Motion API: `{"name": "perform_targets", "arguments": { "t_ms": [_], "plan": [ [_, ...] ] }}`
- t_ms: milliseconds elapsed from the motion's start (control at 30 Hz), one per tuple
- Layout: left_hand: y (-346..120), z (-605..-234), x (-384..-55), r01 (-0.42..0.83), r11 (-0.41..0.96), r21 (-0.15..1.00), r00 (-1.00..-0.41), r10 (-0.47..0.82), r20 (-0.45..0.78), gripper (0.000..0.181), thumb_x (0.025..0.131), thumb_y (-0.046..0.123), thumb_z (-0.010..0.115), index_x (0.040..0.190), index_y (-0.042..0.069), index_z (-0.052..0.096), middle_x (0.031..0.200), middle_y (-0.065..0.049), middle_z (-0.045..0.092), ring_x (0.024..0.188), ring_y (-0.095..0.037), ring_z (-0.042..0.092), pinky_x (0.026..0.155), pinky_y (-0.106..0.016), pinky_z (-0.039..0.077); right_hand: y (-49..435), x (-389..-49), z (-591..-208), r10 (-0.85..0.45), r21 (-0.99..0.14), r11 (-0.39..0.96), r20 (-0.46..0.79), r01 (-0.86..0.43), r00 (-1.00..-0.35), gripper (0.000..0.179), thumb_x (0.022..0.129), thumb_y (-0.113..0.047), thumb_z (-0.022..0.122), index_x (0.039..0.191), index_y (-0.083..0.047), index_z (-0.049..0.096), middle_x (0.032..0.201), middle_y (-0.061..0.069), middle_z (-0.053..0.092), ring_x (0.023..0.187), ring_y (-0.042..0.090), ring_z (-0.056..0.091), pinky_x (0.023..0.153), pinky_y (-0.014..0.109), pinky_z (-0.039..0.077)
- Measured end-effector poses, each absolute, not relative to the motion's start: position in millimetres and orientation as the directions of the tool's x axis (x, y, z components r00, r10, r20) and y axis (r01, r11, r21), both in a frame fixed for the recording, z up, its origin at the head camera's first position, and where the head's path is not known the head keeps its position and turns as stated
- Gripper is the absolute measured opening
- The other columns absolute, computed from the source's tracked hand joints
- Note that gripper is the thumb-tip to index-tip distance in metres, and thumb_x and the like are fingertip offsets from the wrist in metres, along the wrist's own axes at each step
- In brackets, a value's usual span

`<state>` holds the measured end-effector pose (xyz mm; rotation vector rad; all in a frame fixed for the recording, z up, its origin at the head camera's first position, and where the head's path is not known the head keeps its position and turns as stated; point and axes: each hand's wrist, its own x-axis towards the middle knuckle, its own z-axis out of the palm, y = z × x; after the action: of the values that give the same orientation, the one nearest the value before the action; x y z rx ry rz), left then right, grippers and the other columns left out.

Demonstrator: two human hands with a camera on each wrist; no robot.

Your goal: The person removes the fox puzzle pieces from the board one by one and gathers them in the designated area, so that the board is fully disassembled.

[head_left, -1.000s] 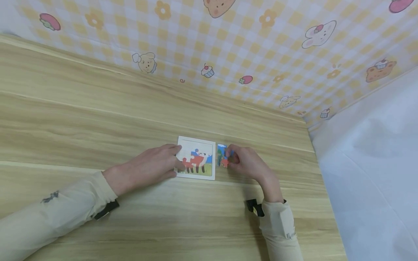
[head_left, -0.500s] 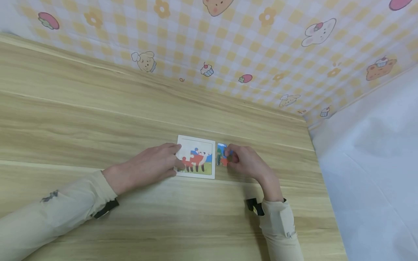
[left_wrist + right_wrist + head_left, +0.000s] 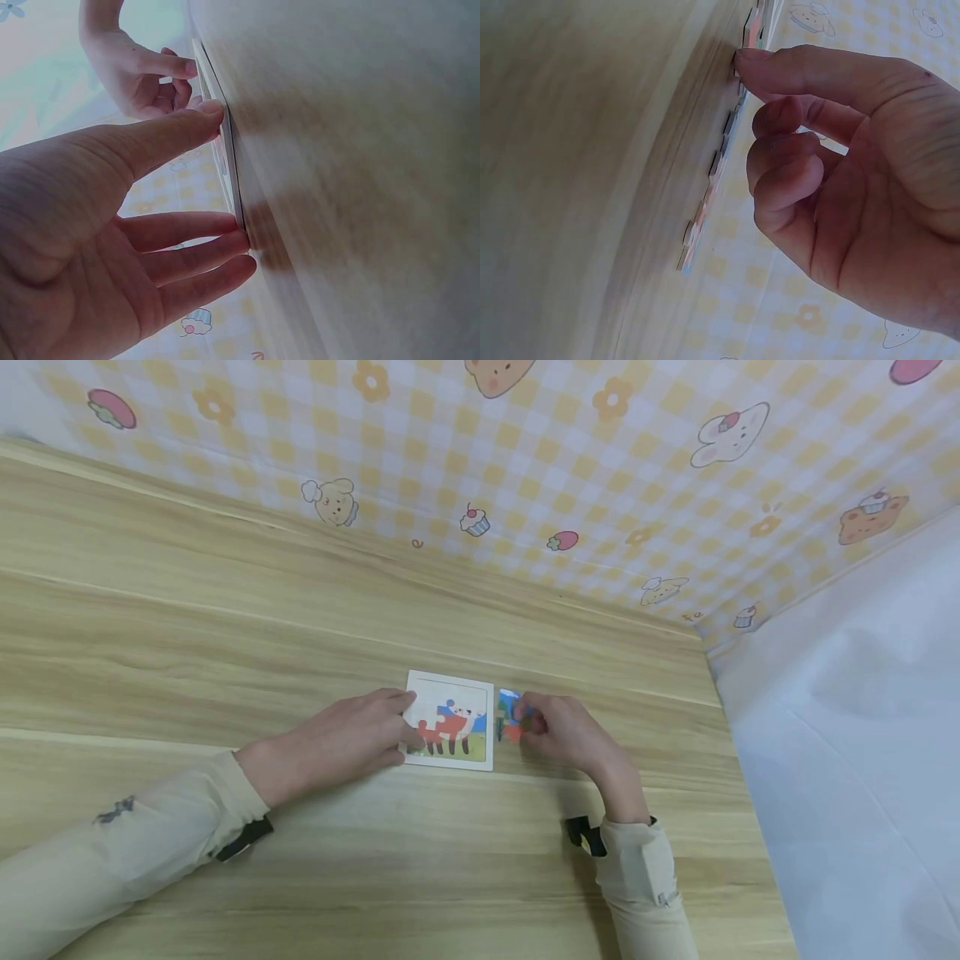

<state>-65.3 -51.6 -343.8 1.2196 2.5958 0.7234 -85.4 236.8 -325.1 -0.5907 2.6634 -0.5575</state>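
Note:
A square white-framed jigsaw puzzle board [image 3: 489, 727] lies on the table, its partly filled picture showing a red-and-white animal on grass. At its left side is my left hand [image 3: 341, 735], fingers nearly straight; in the left wrist view the thumb rests at the board's top face and fingertips touch its edge. Just right of the board, my right hand [image 3: 566, 735] pinches a puzzle piece [image 3: 512, 732] with red on it, low over the table, partly hidden by the fingers. A blue and green piece [image 3: 504, 703] lies beside it. More flat pieces [image 3: 720, 161] line the table in the right wrist view.
The wood-grain table [image 3: 375, 860] reaches back to a yellow checked cloth [image 3: 525, 485] with cartoon prints. A pale sheet [image 3: 847, 760] hangs past the table's right edge. Black wrist mounts [image 3: 585, 835] sit by the sleeves.
The red piece at my right fingertips has slid slightly left toward the board. My left hand and the board hold their place.

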Motion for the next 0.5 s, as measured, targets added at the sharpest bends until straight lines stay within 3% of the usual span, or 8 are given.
{"name": "perform_targets", "arguments": {
  "t_ms": [267,500],
  "plan": [
    [-51.7,-344.0,-65.6,0.679,0.54,0.497,-0.641,0.766,0.044,0.02,0.08,0.008,0.071,0.1,0.01,0.073,0.111,-0.013,0.064,0.12,-0.04,0.044,0.095,-0.049,0.04,237.1,-84.1,-322.7,-0.424,-0.438,0.852,-0.256,-0.287,-0.869,0.015,0.08,-0.001,0.067,0.09,-0.01,0.06,0.067,-0.002,0.05,0.059,0.012,0.044,0.053,0.026,0.039],
    [-52.2,-344.0,-65.6,0.676,0.543,0.499,-0.644,0.764,0.041,0.021,0.08,0.008,0.071,0.1,0.011,0.073,0.112,-0.014,0.063,0.12,-0.04,0.045,0.095,-0.049,0.041,227.6,-83.8,-316.8,-0.46,-0.441,0.829,-0.185,-0.345,-0.868,0.01,0.081,-0.003,0.066,0.089,-0.007,0.062,0.07,-0.003,0.053,0.061,0.011,0.046,0.056,0.027,0.043]
  ]
}}
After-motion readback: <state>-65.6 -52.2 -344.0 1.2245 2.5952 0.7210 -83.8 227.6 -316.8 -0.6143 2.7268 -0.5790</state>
